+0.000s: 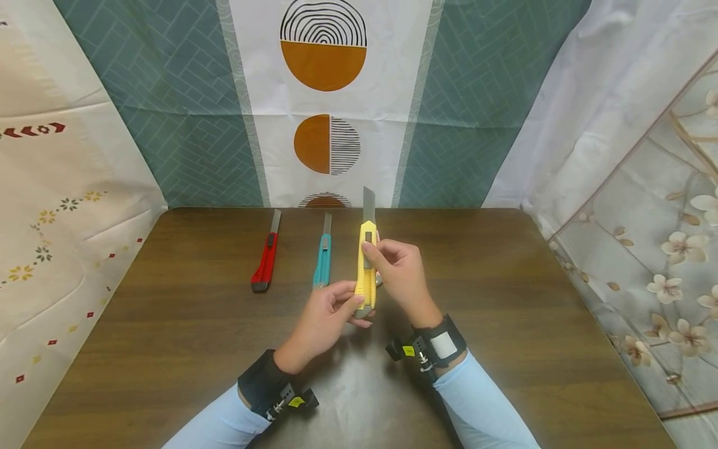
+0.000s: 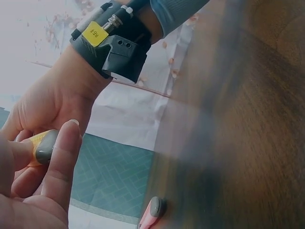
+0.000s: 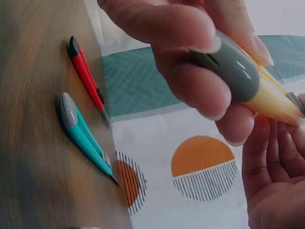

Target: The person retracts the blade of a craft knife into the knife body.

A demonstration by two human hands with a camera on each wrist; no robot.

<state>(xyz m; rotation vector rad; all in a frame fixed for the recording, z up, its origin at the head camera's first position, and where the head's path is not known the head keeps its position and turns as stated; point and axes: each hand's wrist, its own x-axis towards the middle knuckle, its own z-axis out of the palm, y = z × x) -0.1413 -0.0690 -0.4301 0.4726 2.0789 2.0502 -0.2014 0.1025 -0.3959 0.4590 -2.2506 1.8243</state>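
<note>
Both hands hold a yellow utility knife [image 1: 366, 287], upright in the head view with its wide grey blade [image 1: 368, 206] out at the top. My left hand [image 1: 322, 321] pinches its grey-capped lower end between thumb and fingers. Higher up, the thumb of my right hand [image 1: 405, 277] lies on the slider, with the fingers round the side. In the left wrist view, a pink knife [image 2: 151, 213] with a grey end is partly cut off by the frame; in the head view the hands and yellow knife mostly hide it.
On the brown wooden table [image 1: 196, 349], a red utility knife [image 1: 266, 262] and a teal one [image 1: 322, 259] lie to the left of the hands, blades out and pointing away. A patterned cloth [image 1: 471, 125] hangs behind the far edge.
</note>
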